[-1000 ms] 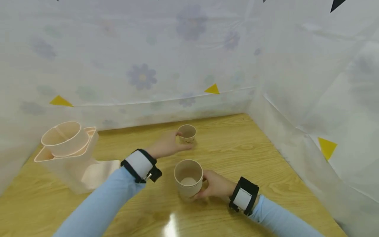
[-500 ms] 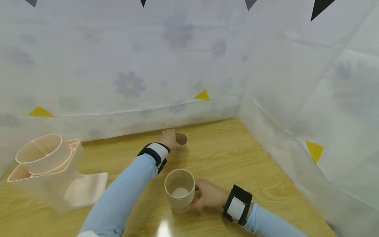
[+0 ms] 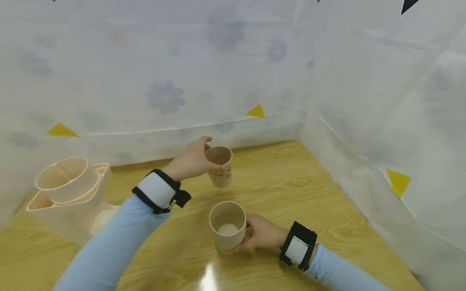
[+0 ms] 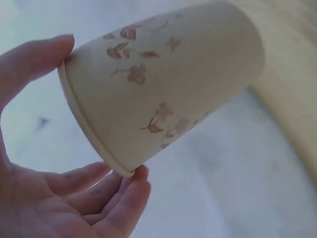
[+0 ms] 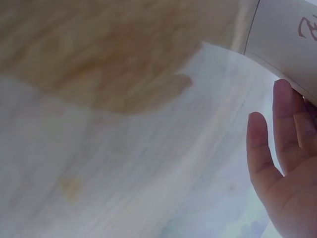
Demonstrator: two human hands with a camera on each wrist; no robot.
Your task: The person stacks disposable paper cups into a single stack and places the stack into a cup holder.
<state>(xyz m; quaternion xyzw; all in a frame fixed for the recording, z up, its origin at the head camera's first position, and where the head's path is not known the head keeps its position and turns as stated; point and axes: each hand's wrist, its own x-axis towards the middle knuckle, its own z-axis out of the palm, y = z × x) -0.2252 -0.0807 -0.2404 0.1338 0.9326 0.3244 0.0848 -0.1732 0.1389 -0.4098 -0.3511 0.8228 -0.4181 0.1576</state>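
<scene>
My left hand (image 3: 191, 161) pinches a paper cup (image 3: 221, 166) by its rim, up off the table behind the other cup. In the left wrist view, that cup (image 4: 168, 84) shows a brown flower print, with the thumb on one side of the rim and fingertips on the other. Closer to me a second pale paper cup (image 3: 227, 226) stands upright on the wooden table, its mouth facing up. Thumb and fingers of my right hand (image 3: 265, 232) grip its right side low down. Part of this cup (image 5: 287, 44) shows at the corner of the right wrist view.
A cream plastic stand (image 3: 69, 216) with a flat foot is at the left, bearing a wide round cup-like piece (image 3: 63, 180). My left sleeve (image 3: 116, 238) overlaps its foot. White patterned sheeting (image 3: 204, 64) encloses the wooden table (image 3: 269, 182) at the back and right.
My left hand reached round the far cup, took hold of it and lifted it off the table toward me. My right hand stays on the near cup.
</scene>
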